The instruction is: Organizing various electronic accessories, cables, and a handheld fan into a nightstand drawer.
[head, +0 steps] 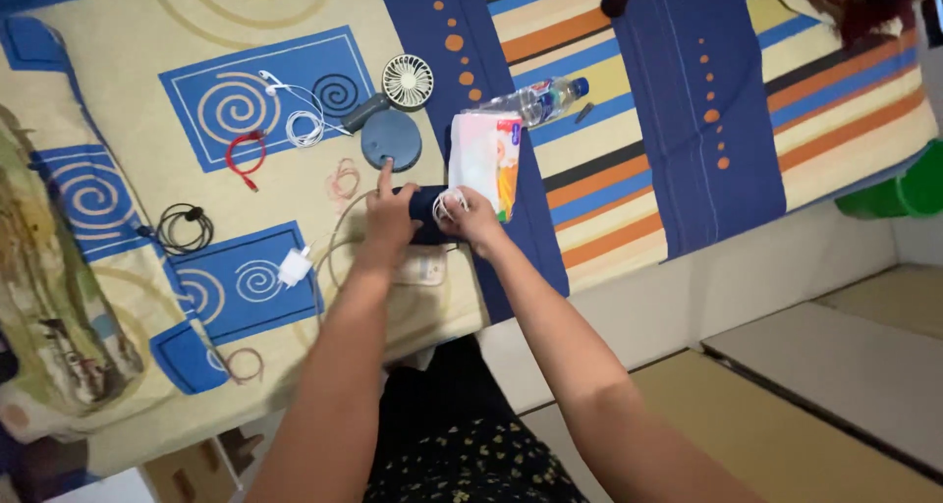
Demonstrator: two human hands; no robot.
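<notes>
My left hand (389, 218) grips a dark blue oblong device (424, 208) lying on the bed, index finger raised toward the fan's round base. My right hand (471, 218) pinches a coiled white cable (449, 204) against the right end of that device. A white remote-like object (420, 266) lies under my wrists. Just right of my right hand stands a white and orange tissue pack (485, 159).
A small desk fan with a grey-blue base (391, 138) lies behind my hands. White earphones (303, 122), a red cable (246, 155), a black cable (185, 228), a white charger (294, 266) and a plastic bottle (535, 100) are scattered on the patterned sheet (118, 100). The floor is at right.
</notes>
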